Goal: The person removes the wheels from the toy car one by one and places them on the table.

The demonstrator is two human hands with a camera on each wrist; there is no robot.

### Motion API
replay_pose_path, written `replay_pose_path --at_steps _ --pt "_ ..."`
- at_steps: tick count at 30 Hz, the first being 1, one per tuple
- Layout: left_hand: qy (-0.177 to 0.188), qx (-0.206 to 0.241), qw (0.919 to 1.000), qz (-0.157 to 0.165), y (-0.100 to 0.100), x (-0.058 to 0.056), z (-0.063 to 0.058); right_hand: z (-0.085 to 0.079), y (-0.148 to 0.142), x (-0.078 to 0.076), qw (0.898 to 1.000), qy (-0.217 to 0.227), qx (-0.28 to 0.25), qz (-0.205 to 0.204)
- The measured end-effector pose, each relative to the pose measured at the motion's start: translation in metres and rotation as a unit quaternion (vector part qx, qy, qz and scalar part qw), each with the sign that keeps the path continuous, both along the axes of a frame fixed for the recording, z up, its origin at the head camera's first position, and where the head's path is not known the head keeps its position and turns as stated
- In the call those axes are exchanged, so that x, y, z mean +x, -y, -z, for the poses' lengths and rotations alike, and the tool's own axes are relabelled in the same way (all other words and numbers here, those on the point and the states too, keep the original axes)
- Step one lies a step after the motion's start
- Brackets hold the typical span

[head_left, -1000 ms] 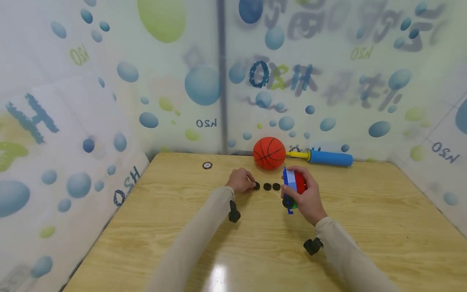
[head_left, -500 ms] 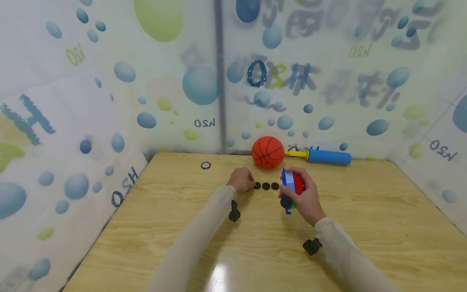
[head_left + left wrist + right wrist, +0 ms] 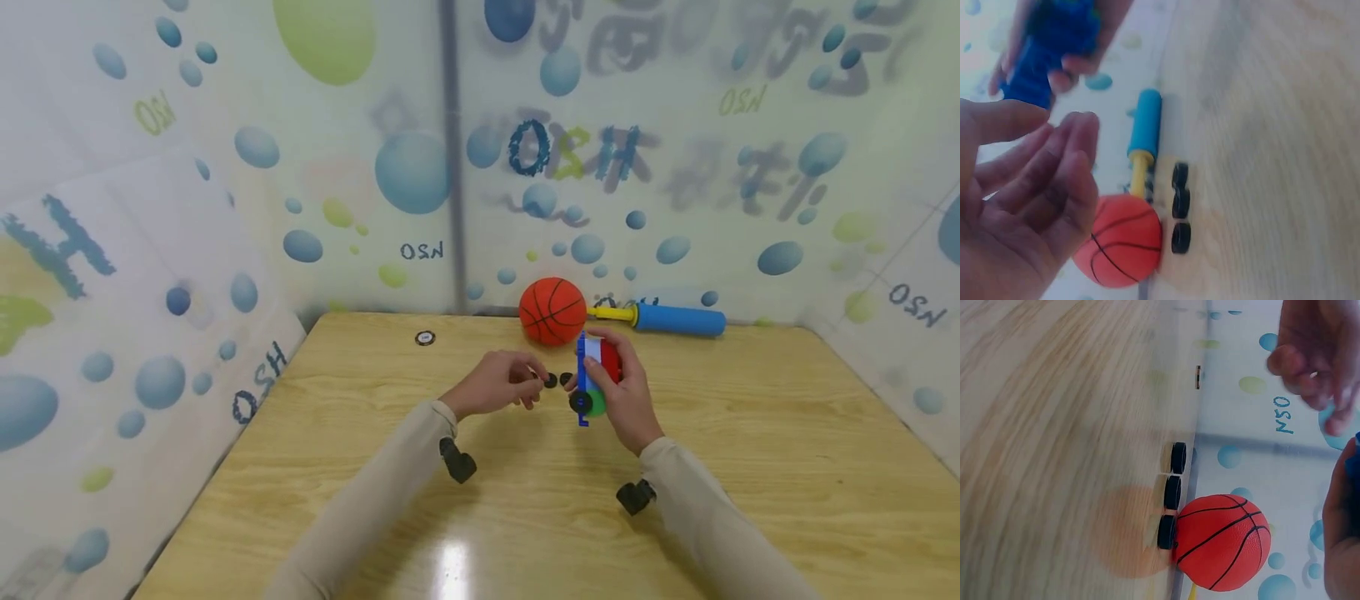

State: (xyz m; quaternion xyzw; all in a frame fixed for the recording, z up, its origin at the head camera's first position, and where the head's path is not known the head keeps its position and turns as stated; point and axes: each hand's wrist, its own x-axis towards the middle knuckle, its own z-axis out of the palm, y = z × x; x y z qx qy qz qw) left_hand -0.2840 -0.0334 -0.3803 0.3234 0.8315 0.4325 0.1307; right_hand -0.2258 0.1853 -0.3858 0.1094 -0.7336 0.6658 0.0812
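Note:
My right hand [image 3: 630,400] grips a toy car [image 3: 611,360] with a blue chassis and red, white and green parts. One black wheel [image 3: 581,402] shows at the car's near end. My left hand [image 3: 498,383] is just left of the car, raised off the table, with loosely bent fingers and nothing between thumb and fingertips. Three loose black wheels [image 3: 1180,237] lie in a row on the table; the left hand hides part of this row in the head view. In the right wrist view the same wheels [image 3: 1173,492] appear near the ball.
Behind the hands an orange-red basketball [image 3: 552,312] stands at the table's back edge. Right of it lies a blue pump [image 3: 681,320] with a yellow end. A round chip [image 3: 425,338] is at the back left of the wooden table [image 3: 525,517]. Patterned curtain walls surround it.
My left hand has left the leftmost wheel, lifted and moved toward the car, its fingers loosening. My right hand has raised the car slightly and turned its chassis more upright.

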Motion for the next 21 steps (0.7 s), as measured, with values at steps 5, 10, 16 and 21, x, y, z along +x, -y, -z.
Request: replay_pose_path --at_steps 5,10,16,21 --pt "0.036 0.076 0.9955 0.044 0.005 0.028 -0.013 -0.004 0.009 -0.003 1.000 -0.006 0.018 0.013" --pt "0.026 0.078 0.9937 0.076 0.002 0.042 -0.013 -0.007 0.015 -0.002 0.998 0.002 0.051 0.034" --pt "-0.001 0.074 0.9943 0.077 -0.005 0.049 -0.008 -0.008 0.021 -0.001 0.999 0.038 0.004 0.020" --pt "-0.027 0.060 0.9952 0.073 -0.005 0.052 -0.011 -0.006 0.021 -0.005 0.999 0.051 -0.009 -0.014"
